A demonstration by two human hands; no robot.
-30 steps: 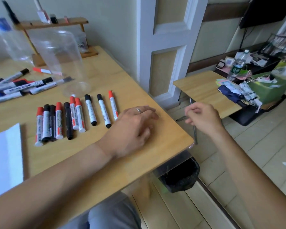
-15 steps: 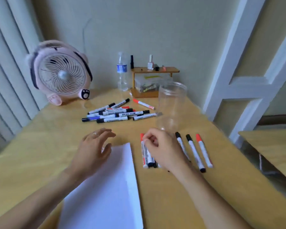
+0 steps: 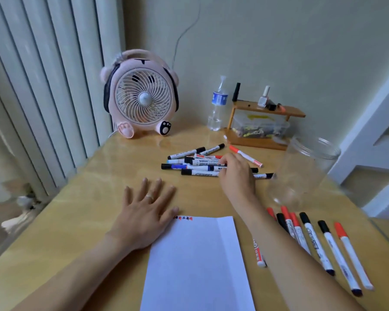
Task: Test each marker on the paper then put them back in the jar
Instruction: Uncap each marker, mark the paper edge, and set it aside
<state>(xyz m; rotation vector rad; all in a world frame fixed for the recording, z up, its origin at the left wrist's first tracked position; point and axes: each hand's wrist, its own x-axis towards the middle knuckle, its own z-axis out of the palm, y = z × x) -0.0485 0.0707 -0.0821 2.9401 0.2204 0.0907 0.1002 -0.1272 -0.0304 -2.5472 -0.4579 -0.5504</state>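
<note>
Markers (image 3: 200, 166) lying piled under the right hand (image 3: 236, 176), its grip curling onto one, clear jar (image 3: 301, 171) standing empty just right, left hand (image 3: 144, 212) resting flat, fingers spread, touching paper (image 3: 195, 261), tested markers (image 3: 323, 245) lining near side.

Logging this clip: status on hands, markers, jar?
Left hand flat beside paper. Right hand reaching into far marker pile, grip unclear. Jar empty, unobstructed.

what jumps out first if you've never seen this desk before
The pink animal-shaped fan at the back left of the table draws the eye first. Next comes the heap of markers mid-table, where the right hand reaches in. Nearer, the left hand lies flat by the white paper.
</note>
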